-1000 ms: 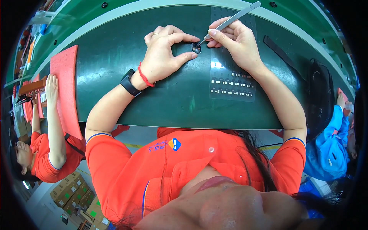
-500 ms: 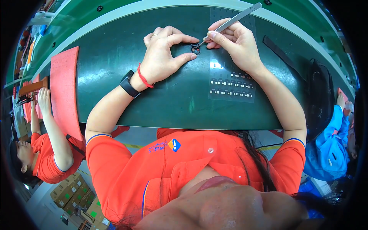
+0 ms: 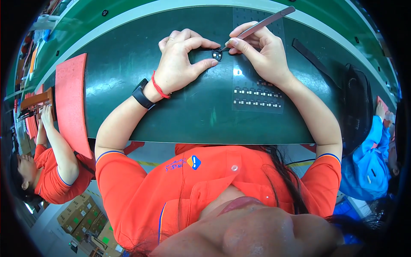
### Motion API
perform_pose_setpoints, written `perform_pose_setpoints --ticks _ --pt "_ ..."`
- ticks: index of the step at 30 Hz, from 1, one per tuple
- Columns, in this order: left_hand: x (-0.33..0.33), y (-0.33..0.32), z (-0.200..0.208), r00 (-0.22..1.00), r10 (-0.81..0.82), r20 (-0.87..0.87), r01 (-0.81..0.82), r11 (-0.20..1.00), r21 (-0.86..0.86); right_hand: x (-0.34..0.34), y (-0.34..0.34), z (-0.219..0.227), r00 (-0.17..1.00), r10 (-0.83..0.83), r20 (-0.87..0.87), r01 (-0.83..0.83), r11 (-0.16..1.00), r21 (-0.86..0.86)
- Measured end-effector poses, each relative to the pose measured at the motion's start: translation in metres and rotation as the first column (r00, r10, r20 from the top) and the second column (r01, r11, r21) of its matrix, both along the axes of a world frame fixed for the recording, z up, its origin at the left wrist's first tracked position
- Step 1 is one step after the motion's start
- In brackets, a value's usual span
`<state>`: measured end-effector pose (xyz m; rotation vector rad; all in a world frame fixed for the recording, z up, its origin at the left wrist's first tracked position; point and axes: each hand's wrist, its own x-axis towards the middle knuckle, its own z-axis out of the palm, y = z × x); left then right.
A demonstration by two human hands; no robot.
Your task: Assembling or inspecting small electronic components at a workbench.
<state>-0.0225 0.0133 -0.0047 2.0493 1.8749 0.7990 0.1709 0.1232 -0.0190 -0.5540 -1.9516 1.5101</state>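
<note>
Thumb and index finger of my left hand (image 3: 182, 60) close on the edges of a small black oval part (image 3: 217, 55) on the green tabletop. Tiny pale squares show inside the part. My right hand (image 3: 264, 53) pinches slim metal tweezers (image 3: 270, 19), slanted with the back end up to the right. Their tip points at the part's upper edge; whether it touches or grips anything is too small to tell. Under and below my right hand lies a clear sheet (image 3: 246, 81) with rows of tiny pale stickers (image 3: 257, 103).
A pink foam mat (image 3: 70, 98) lies at the table's left. On the right are a black strap (image 3: 312, 55) and a black bag (image 3: 357, 107). One co-worker (image 3: 60, 171) sits at the left, handling a brown piece; another in blue (image 3: 366, 162) is at the right.
The tweezers have turned a little and catch the light differently. Pale squares inside the black part show more clearly. My hands hold nearly the same pose. The left co-worker's hands have shifted slightly.
</note>
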Motion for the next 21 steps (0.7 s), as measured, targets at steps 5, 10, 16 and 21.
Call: perform_pose_setpoints --ticks 5,10,16,21 --pt "0.0008 -0.0004 0.0024 0.998 0.000 -0.056 0.000 1.000 -0.004 -0.0004 -0.0001 0.0006 1.000 -0.013 -0.013 0.013 0.999 -0.047" --pt "0.0007 -0.0009 0.0029 0.998 0.003 -0.060 -0.004 1.000 -0.007 0.0018 -0.0039 0.0016 1.000 -0.030 0.002 0.030 0.995 0.093" --pt "-0.0002 -0.0017 0.0027 0.998 0.002 -0.063 -0.002 1.000 -0.004 0.0031 -0.0046 0.0054 0.998 -0.054 -0.027 0.060 0.865 0.498" --pt "-0.0012 -0.0011 0.0016 0.998 -0.012 -0.061 0.013 1.000 0.000 0.0050 -0.0002 0.0018 0.999 0.015 -0.038 0.012 0.778 0.628"
